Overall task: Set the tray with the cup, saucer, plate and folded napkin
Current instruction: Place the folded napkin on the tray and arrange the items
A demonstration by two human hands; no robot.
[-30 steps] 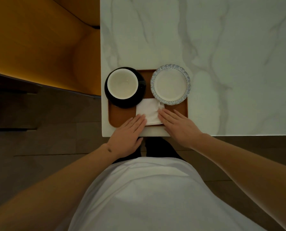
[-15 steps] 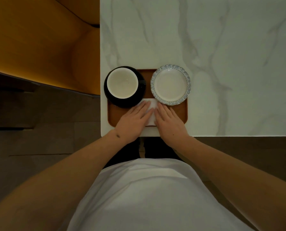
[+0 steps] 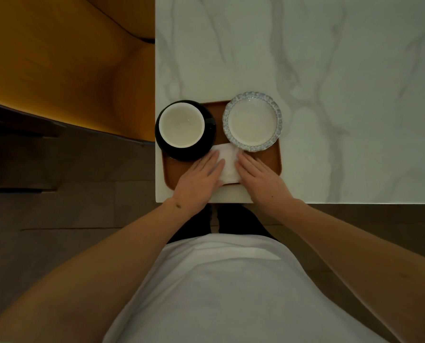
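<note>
We see the tray [image 3: 268, 160] only in part: its near edge is hidden by both hands, its far left corner by the saucer [image 3: 181, 154]. Saucer: black, round, glossy, overhanging the tray's left rim. On it sits the cup [image 3: 181, 125], white inside; its handle is hard to make out. Left hand [image 3: 197, 180]: fingers straight, flat on the napkin's [image 3: 227, 164] left side. Napkin: white, folded, at the tray's near middle. Right hand [image 3: 262, 178]: fingers straight, pressing its right side. Plate [image 3: 252, 122]: white, scalloped blue rim, far right. Marble table [image 3: 354, 70].
</note>
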